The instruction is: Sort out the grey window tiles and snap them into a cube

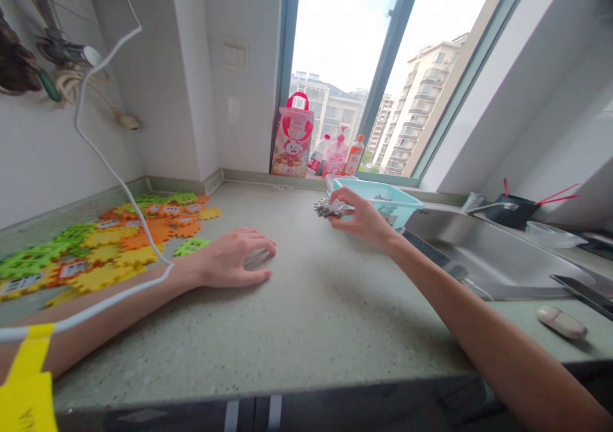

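Observation:
My right hand (357,218) is closed around a small bunch of grey toothed plastic pieces (330,208), raised above the counter. Just behind it stands a light-blue plastic basket (407,197) with more grey pieces (383,199) inside. Resting on the counter, my left hand (234,257) has its thumb and fingers curved apart, and I make out nothing held in it. To its left lies a spread of flat toothed plastic pieces: yellow (108,275), orange (153,231) and green (29,259). Some carry pale labels.
A white cable (103,154) hangs down across my left forearm. At right is a steel sink (498,253), with a pale bar-shaped object (561,322) in front. A pink bag (293,141) and several bottles (336,154) line the window sill.

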Demonstrator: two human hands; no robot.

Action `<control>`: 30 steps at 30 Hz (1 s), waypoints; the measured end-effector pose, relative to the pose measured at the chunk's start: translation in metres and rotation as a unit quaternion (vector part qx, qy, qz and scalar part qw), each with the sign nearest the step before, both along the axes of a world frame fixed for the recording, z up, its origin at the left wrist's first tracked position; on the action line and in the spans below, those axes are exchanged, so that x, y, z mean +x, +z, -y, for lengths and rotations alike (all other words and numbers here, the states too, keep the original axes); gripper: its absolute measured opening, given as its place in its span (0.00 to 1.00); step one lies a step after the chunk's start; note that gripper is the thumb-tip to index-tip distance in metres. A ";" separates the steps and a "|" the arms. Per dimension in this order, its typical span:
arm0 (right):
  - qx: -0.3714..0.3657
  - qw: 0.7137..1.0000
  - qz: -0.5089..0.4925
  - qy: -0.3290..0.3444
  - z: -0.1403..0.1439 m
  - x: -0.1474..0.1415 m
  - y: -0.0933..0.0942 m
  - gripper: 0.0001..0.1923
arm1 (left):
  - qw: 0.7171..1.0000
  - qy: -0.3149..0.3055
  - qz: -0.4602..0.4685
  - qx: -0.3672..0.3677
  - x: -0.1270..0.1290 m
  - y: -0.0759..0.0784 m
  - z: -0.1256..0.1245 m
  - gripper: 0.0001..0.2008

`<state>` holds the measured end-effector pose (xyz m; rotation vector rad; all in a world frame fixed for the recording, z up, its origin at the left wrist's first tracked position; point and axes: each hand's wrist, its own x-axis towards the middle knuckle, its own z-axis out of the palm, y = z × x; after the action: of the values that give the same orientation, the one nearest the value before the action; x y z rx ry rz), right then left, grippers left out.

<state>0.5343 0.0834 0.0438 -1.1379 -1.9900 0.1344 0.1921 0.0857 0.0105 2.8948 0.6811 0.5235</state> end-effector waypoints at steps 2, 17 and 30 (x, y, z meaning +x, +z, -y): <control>0.019 0.997 -0.025 -0.077 -0.004 0.019 0.014 0.17 | 1.000 -0.003 0.002 0.000 0.000 0.000 0.000 0.15; 0.058 0.940 0.110 -0.318 -0.012 0.075 0.024 0.22 | 1.000 0.004 -0.008 -0.009 -0.001 0.000 0.002 0.15; -0.094 0.850 0.288 -0.430 -0.003 0.098 0.029 0.34 | 1.000 0.002 -0.016 -0.013 -0.002 0.001 0.004 0.15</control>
<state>0.6325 0.0860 0.0730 -2.2979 -1.7457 -0.5518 0.1897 0.0813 0.0118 2.8838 0.6927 0.4657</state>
